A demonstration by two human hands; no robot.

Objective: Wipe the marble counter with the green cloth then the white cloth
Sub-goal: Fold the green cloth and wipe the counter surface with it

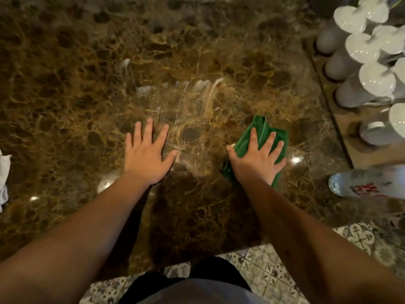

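Note:
The brown marble counter (pixel 87 73) fills most of the view. Wet streaks and foam patches shine on it around the middle, just beyond my hands. My right hand (pixel 255 157) presses flat on the crumpled green cloth (pixel 262 128), which lies on the counter right of centre. My left hand (pixel 145 153) rests palm down on the bare marble, fingers spread, holding nothing. The white cloth (pixel 4 172) lies bunched at the far left edge of the view, partly cut off.
Several stacks of white cups and saucers (pixel 361 49) stand on a wooden tray (pixel 346 137) at the right. A plastic bottle (pixel 363 183) lies on its side near the right front corner. The counter's front edge runs above patterned floor tiles (pixel 274 270).

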